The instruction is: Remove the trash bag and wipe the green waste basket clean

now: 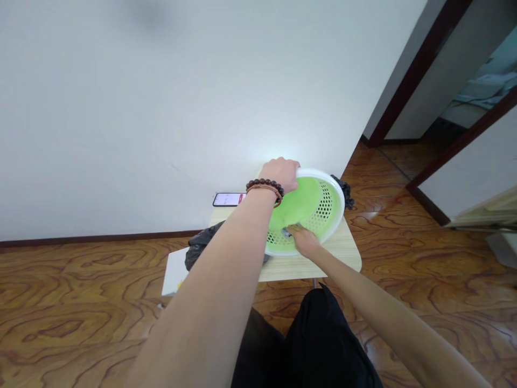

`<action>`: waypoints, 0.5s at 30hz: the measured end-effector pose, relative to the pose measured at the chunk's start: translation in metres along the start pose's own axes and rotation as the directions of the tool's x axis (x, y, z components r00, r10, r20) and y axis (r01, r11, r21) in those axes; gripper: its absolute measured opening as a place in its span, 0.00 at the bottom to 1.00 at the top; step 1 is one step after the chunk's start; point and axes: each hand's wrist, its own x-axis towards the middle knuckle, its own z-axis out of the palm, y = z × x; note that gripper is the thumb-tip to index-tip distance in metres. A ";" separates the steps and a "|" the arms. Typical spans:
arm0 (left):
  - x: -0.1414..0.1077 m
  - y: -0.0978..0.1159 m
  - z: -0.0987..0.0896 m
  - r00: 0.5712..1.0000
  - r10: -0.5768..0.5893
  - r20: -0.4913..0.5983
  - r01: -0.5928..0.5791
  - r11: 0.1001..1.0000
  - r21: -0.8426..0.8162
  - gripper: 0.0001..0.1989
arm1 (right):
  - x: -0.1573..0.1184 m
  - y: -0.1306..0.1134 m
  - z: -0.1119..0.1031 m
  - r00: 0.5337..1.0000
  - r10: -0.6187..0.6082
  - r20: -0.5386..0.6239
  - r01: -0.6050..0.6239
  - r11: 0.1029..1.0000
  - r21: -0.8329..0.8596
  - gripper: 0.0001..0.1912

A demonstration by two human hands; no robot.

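Left hand (281, 173) clasps the basket rim (340, 202), right hand (302, 240) reaching down inside.

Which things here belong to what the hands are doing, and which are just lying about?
In use:
Green basket
Left hand, gripping its white rim
Right hand, with a small greyish thing inside the basket
Table beneath

Seemingly just lying about:
Phone
Dark plastic left of the basket
Crumpled black thing right of it

Lit phone (226, 199), white wall (153, 118), wood-grained floor (76, 302)
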 end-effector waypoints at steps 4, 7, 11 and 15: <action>0.001 0.003 -0.002 1.000 -0.015 0.015 0.016 1.000 -0.002 0.18 | -0.032 -0.012 -0.003 0.998 -0.055 -0.012 0.055 0.998 0.006 0.27; 0.000 0.005 -0.004 0.999 -0.030 0.027 0.030 1.000 -0.007 0.18 | -0.059 -0.021 -0.011 0.992 -0.129 -0.011 0.129 0.991 0.032 0.26; -0.001 0.006 -0.006 0.999 -0.035 0.029 0.035 0.999 -0.011 0.19 | -0.083 -0.029 -0.024 0.986 -0.163 0.023 0.161 0.984 0.073 0.26; -0.001 0.006 -0.008 0.998 -0.052 0.047 0.053 0.999 -0.001 0.19 | -0.063 -0.025 -0.038 0.994 -0.101 -0.036 0.103 0.993 0.060 0.27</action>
